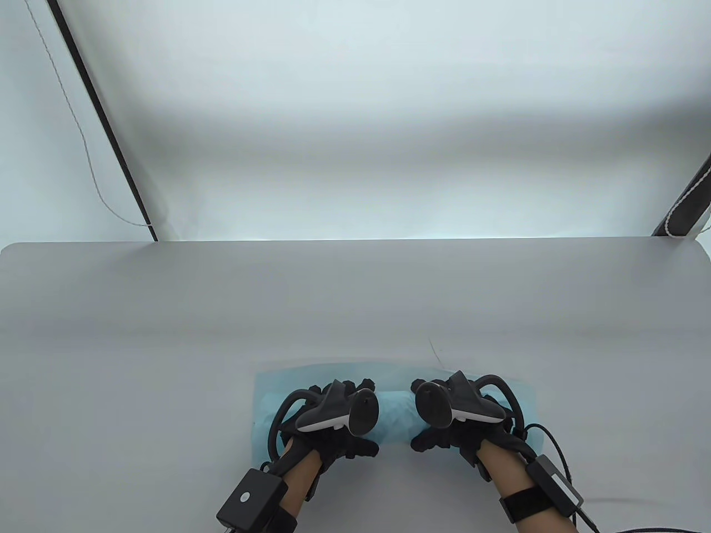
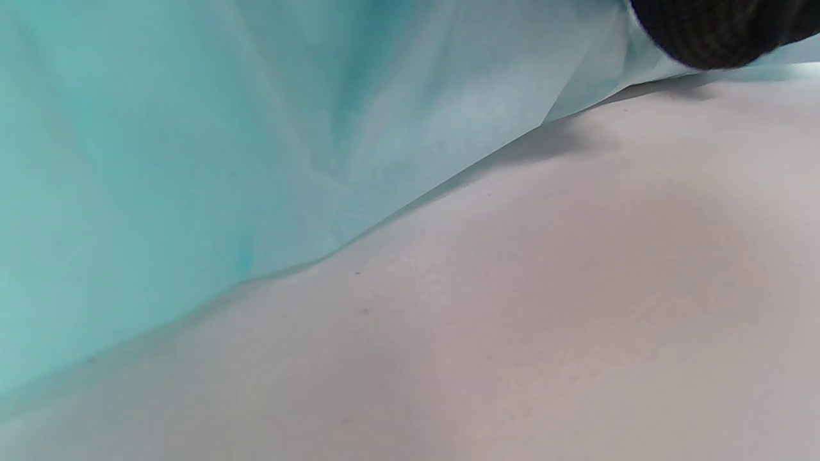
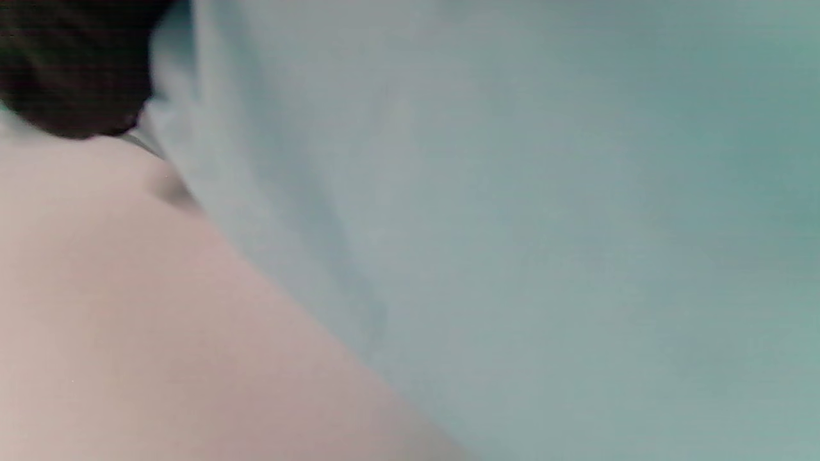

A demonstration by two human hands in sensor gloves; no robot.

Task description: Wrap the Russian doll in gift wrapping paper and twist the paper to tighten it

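While both of your hands sit low at the near edge of the counter (image 1: pixel 355 300), the light blue wrapping paper (image 1: pixel 395 413) lies under and between them, rolled into a soft tube that runs left to right. A flat part of the sheet spreads on the counter beyond the roll and out past each hand. The Russian doll cannot be seen in any view; the bulge of the roll between your hands is all that shows, so whether it lies inside there cannot be told from these pictures.

Your left hand (image 1: pixel 328 422) has its fingers curled over the far side of the roll and its thumb at the near side, clamped on the paper's left part. Your right hand (image 1: pixel 452 419) mirrors it, fingers over the top and thumb tucked in at the near side, gripping the paper's right part. The two hands are near each other but not touching, with a short bare stretch of roll between them.

In the left wrist view the paper (image 2: pixel 192 147) rises as a creased blue wall from the pale counter (image 2: pixel 512 320), with one gloved fingertip (image 2: pixel 711 32) pressed on it at the top right. The right wrist view is blurred: blue paper (image 3: pixel 512 224) fills most of it, and a dark fingertip (image 3: pixel 70 70) is at the upper left.
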